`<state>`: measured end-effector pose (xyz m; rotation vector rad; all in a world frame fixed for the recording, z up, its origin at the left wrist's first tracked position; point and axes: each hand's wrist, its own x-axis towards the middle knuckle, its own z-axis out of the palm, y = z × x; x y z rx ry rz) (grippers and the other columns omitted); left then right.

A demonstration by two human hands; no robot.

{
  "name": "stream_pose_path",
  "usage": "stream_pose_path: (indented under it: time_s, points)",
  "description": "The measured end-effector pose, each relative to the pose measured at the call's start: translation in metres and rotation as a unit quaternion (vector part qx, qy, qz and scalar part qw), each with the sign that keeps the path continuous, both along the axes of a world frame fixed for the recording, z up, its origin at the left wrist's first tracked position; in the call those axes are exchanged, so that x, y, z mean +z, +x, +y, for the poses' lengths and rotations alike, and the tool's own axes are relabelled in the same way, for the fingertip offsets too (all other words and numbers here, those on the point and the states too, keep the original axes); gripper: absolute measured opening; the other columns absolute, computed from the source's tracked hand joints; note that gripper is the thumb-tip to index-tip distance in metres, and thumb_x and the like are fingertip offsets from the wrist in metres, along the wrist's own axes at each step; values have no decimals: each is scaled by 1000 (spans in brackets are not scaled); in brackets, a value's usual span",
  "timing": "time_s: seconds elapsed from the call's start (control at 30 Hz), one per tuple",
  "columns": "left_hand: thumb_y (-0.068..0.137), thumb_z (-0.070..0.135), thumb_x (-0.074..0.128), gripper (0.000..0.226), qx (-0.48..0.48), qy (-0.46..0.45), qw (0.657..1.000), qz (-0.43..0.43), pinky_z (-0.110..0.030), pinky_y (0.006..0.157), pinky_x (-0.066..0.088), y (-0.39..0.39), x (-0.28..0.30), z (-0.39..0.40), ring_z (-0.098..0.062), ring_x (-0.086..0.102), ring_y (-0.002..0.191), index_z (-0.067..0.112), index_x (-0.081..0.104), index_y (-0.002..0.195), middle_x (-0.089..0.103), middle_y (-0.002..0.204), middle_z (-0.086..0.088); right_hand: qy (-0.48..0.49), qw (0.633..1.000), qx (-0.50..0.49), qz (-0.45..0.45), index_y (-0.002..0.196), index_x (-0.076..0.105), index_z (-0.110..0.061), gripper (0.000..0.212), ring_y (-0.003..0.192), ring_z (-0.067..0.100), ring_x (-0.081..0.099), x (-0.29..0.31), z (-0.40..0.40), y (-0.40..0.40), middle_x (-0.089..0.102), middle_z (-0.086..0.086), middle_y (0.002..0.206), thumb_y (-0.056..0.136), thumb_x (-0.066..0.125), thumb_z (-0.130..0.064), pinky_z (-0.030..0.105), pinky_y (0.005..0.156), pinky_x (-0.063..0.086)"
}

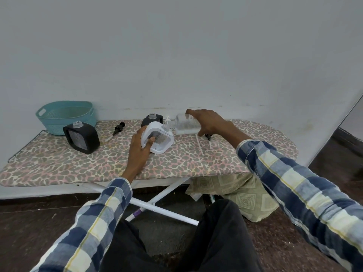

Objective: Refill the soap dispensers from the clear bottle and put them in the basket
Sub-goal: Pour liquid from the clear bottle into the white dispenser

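**Inspector:** Fingers first. Those of the left hand [140, 146] are curled round the white soap dispenser [160, 139], thumb on its near face, holding it tilted on the ironing board [59, 165].

**Assistant:** And the right hand [208, 120]?

**Inspector:** Fingers spread and relaxed, reaching over the clear bottle [184, 123]. The thumb appears to touch the bottle's near edge; whether the forefinger touches the far end I cannot tell. No closed grip is shown.

**Assistant:** Position of the bottle?

**Inspector:** Lying on its side at the back of the board, near the wall, just right of the white dispenser. A little liquid shows along its lower side.

**Assistant:** Other dispensers?

**Inspector:** Two black ones, both with open necks. One [81, 137] stands at the left, just in front of the teal basket [65, 116]. The second [152, 119] stands behind the white dispenser, partly hidden by it.

**Assistant:** Pumps?

**Inspector:** One black pump [118, 128] lies between the two black dispensers. Another [209, 139] lies below the right hand, beside a white tube [199, 144]. A white pump head [167, 120] shows beside the bottle's neck.

**Assistant:** The basket?

**Inspector:** At the far left end of the board, against the wall.
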<state>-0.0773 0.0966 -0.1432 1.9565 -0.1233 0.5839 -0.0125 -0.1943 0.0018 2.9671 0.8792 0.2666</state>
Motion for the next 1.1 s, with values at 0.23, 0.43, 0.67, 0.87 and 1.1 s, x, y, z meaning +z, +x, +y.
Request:
stream_pose_path:
  time_s: [0.23,0.43,0.67,0.87,1.1]
  points:
    - [106,43,63,56,6,-4,1000,7,-34,107,43,-1,2,-2,-14,52,128,28,47,158,52,145,3,-12,1000,1,-9,134,39,-31,86,84,30,60,1,1,2,65,5,101,66,89,-18,42,66,55]
    - [106,40,63,55,9,-2,1000,9,-28,104,41,-2,2,-3,-12,51,127,27,47,157,53,146,3,-15,1000,3,-9,133,39,-31,86,87,29,60,2,1,3,65,3,103,65,89,-19,41,69,55]
    - [107,38,63,56,13,2,1000,16,-33,107,43,1,0,-2,-14,51,129,27,45,159,52,148,2,-15,1000,3,-12,133,40,-30,83,87,28,59,4,0,3,62,2,99,66,88,-17,38,66,47]
    - [107,40,63,56,14,4,1000,18,-33,106,44,3,-1,-2,-14,51,128,28,45,158,51,144,5,-15,1000,5,-15,132,41,-30,82,85,27,58,4,0,3,62,1,98,67,89,-16,36,64,43]
    - [107,39,63,57,15,1,1000,18,-29,103,42,4,-1,-2,-13,51,128,27,45,159,51,147,2,-16,1000,6,-15,134,43,-28,81,84,25,54,7,1,1,55,-3,95,68,89,-15,35,66,37]
